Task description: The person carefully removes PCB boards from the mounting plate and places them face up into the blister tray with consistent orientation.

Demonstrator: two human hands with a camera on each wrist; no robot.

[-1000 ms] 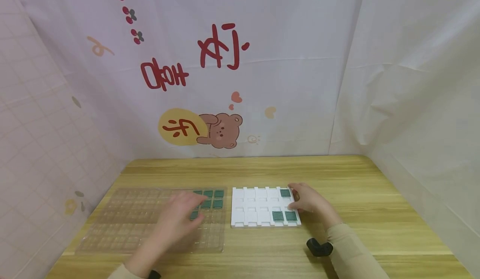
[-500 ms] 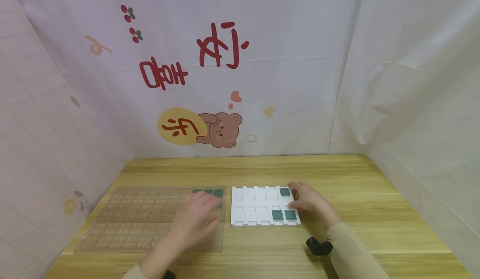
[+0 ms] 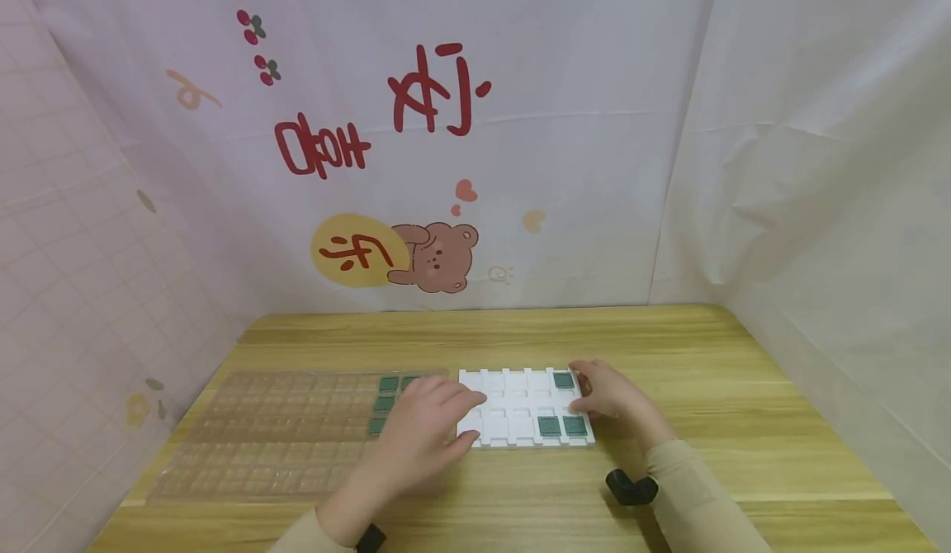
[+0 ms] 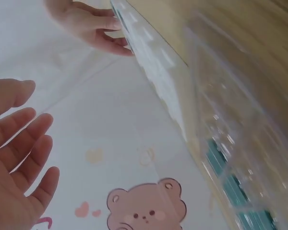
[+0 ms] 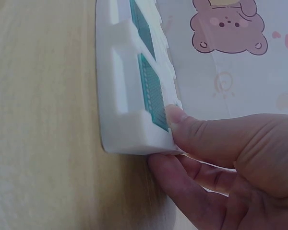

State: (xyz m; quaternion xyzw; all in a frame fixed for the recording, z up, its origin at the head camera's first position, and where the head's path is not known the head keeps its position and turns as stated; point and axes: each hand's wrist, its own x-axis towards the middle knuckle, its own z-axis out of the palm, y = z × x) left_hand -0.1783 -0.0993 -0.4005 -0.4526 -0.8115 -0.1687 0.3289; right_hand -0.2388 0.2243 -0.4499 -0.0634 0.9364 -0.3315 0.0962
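Note:
My left hand is over the right part of the clear plastic tray, its fingertips overlapping the left end of the white tray. In the left wrist view its fingers are loosely bent, with nothing between them and the thumb. My right hand grips the white tray's right end; the right wrist view shows the thumb on top and the fingers at the outer side. Three green chip-like squares lie in the white tray's pockets. More green squares lie in the clear tray, partly hidden by the left hand.
Both trays lie side by side on a wooden table. A printed cloth hangs behind the table, with more cloth at both sides. A black strap piece sticks out by the right wrist.
My left hand has moved right, from above the clear tray's green squares to the white tray's left end. The right hand stays at the white tray's right end.

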